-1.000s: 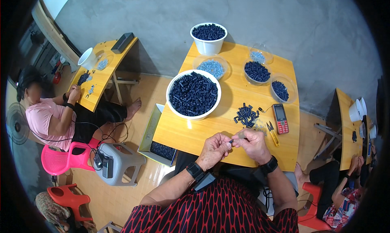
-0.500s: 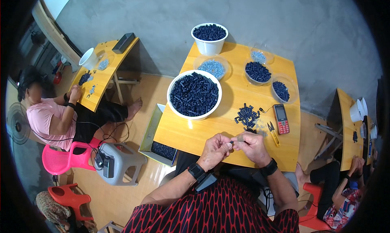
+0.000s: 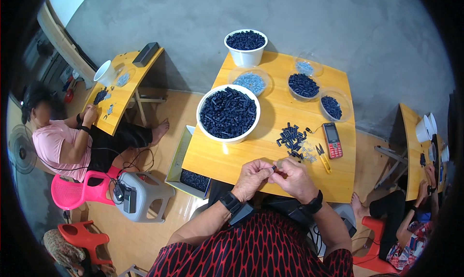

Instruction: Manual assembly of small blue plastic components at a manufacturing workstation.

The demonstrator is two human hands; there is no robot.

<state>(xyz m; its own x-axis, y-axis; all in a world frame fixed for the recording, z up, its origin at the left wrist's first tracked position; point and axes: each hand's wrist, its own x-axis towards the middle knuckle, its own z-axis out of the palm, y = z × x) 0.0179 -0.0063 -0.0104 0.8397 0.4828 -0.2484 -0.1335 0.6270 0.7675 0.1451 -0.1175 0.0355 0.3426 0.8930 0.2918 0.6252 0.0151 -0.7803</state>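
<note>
My left hand (image 3: 252, 181) is closed above the table's near edge, its thumb and forefinger pinching a small black plastic piece (image 3: 274, 168). My right hand (image 3: 296, 181) meets it from the right, fingers bent in a pinch at the same piece; whatever else lies in that grip is hidden. Just beyond my hands is a loose pile of small black tubular pieces (image 3: 291, 136), with small silvery metal bits (image 3: 308, 151) scattered at its near side. Yellow-handled snips (image 3: 324, 159) lie to the right of those bits, next to a red and black keypad phone (image 3: 332, 140).
A large white bucket (image 3: 199, 113) of black pieces stands left on the yellow table (image 3: 217, 157), another white bucket (image 3: 246, 59) behind. Clear tubs hold metal bits (image 3: 250, 82) and black pieces (image 3: 304, 85). A co-worker (image 3: 63, 137) sits left; another (image 3: 411, 233) sits right.
My right hand has turned inward and its fingertips have closed in on the black piece. My left hand has shifted slightly left. The whole view has moved a little.
</note>
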